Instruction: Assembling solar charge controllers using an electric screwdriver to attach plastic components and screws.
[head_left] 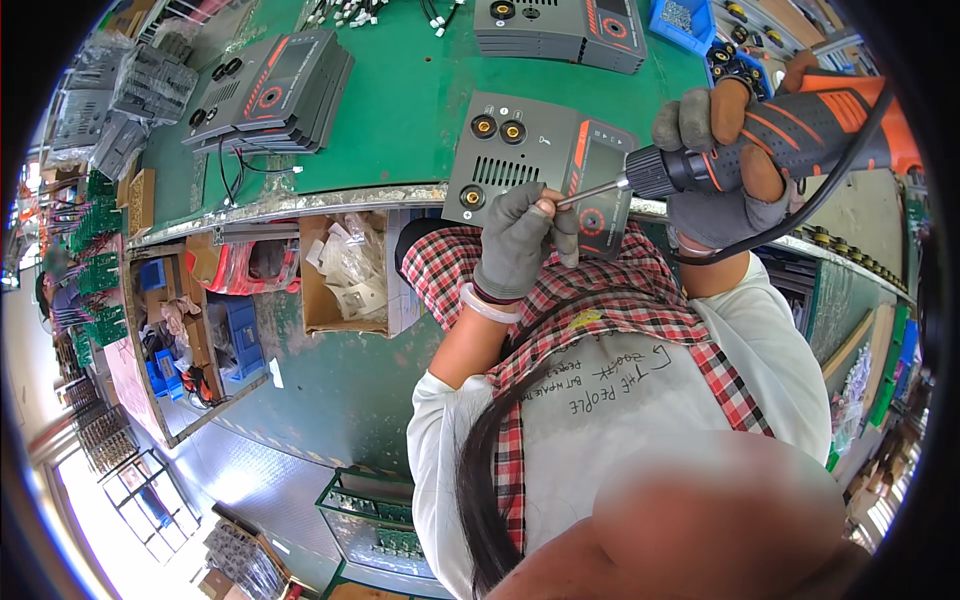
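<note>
My right hand (pixel 728 215), in a grey glove with bare fingertips, is wrapped round an orange and black electric screwdriver (pixel 815 130) with a black cable. Its long metal bit (pixel 597 192) points left. My left hand (pixel 518 243), gloved alike, is closed in a pinch at the bit's tip; whether a small screw sits there is hidden. Beneath both hands lies a dark grey device panel (pixel 545 130), with an orange stripe, vent slots, a dial ring and brass-centred round terminals. It overhangs the near bench edge, above my lap.
Stacked grey panels stand on the green bench (pixel 400 110) at left (pixel 290 100) and at the back (pixel 560 40). Loose wires (pixel 235 175) trail from the left stack. A blue bin (pixel 683 22) holds small screws. Below the bench edge, a cardboard box (pixel 345 285) contains bagged parts.
</note>
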